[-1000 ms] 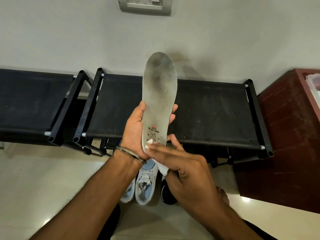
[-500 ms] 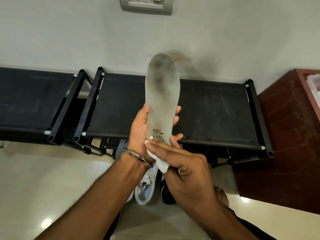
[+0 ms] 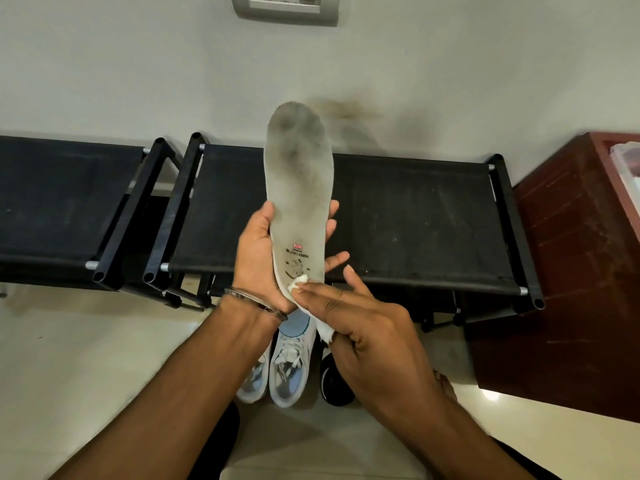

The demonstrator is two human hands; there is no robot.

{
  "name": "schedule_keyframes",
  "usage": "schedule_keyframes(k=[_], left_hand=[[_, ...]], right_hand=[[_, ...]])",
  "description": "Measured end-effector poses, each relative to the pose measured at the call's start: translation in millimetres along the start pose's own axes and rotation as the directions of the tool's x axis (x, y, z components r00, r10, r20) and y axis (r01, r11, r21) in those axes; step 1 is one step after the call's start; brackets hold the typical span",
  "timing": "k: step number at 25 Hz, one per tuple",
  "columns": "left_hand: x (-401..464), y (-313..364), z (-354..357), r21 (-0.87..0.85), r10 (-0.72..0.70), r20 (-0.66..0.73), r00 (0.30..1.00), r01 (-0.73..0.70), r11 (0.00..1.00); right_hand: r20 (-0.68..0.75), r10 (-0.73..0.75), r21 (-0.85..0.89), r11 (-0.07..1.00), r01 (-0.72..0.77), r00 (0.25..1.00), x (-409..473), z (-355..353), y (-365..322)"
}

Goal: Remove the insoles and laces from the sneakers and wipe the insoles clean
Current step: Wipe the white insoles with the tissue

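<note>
Head view, single frame. Insole [image 3: 299, 188] held upright at frame centre, long axis running 12 to 6 o'clock, toe end at 12 against the wall [image 3: 138, 71], heel end at 6. Left hand [image 3: 258, 261] grips it round the lower half: thumb on the 9 o'clock edge, fingertips showing past the 3 o'clock edge, palm behind. Metal bangle [image 3: 256, 304] on that wrist. Right hand [image 3: 360, 327] comes in from 4 o'clock and holds a white wipe [image 3: 300, 281] pressed to the heel end under its extended fingers; the rest of the wipe trails out below the palm. Thumb stands free at 1 o'clock of the contact point. Judgement: wiping is at the heel only; the grey soiling sits mostly in the forefoot, toward 12, so the stroke ahead likely runs up the long axis from 6 to 12, with the right hand the nearer one and the left acting as clamp. Sneakers [image 3: 287, 362] stand on the floor at 6 o'clock, below the hands, laces apparently threaded in the nearer shoe. Black rack [image 3: 415, 216] lies behind. Hidden or unclear: back face of the insole; heel tip, covered by wipe and fingers; printed logo text illegible; second insole not visible; a dark shoe at 5 o'clock mostly blocked by the right forearm.
</note>
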State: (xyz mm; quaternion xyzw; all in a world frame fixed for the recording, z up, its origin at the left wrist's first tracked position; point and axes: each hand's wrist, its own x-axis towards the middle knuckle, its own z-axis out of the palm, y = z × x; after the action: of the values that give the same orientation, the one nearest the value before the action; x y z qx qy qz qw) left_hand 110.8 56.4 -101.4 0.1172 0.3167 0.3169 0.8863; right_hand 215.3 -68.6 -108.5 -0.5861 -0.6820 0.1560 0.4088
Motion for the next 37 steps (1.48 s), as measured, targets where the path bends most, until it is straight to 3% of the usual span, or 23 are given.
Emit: schedule_keyframes(k=[5,9,12,15,19,25,27,31,35,37], left_hand=[[-2.8,-7.2,1.9,-0.061,-0.039,0.065,0.997,0.043,0.997],[-7.7,-22.6,9.1,0.001,-0.111,0.070,0.991,0.111,0.994],[-12.4,-32.3,16.0,0.052,-0.170,0.066,0.983,0.167,0.985],[-15.7,-40.9,20.6,0.098,-0.139,0.032,0.990,0.135,0.986],[-17.6,-47.3,24.0,0.161,-0.149,0.037,0.988,0.141,0.977],[-12.7,-32.0,13.6,0.076,-0.256,-0.008,0.967,0.256,0.964],[-13.7,-34.0,15.4,0.166,-0.260,0.021,0.965,0.253,0.953],[-16.5,-39.4,19.2,0.343,-0.306,0.077,0.949,0.263,0.902],[-15.7,-31.1,18.3,0.250,-0.328,0.076,0.942,0.301,0.920],[-16.4,-31.4,15.4,0.263,-0.337,0.091,0.937,0.303,0.916]], right_hand=[[-0.014,-0.056,-0.340,0.939,0.048,0.998,5.4,-4.6,11.1],[-0.017,-0.015,-0.441,0.898,0.006,1.000,12.1,-9.1,20.6],[-0.027,0.062,-0.436,0.898,-0.068,0.998,17.3,-17.0,29.8],[-0.039,0.150,-0.424,0.893,-0.152,0.988,21.5,-26.9,37.6],[-0.080,0.285,-0.279,0.913,-0.296,0.955,23.4,-34.2,41.6],[0.066,0.009,-0.180,0.984,0.003,0.998,18.6,-17.2,14.9],[0.037,0.004,-0.257,0.966,0.005,0.999,19.6,-22.7,22.2],[-0.125,0.127,-0.330,0.930,-0.162,0.984,22.1,-40.3,43.0],[0.003,0.009,-0.319,0.948,-0.007,1.000,15.9,-24.9,24.2],[-0.030,0.027,-0.342,0.939,-0.036,0.999,17.4,-31.8,35.2]])
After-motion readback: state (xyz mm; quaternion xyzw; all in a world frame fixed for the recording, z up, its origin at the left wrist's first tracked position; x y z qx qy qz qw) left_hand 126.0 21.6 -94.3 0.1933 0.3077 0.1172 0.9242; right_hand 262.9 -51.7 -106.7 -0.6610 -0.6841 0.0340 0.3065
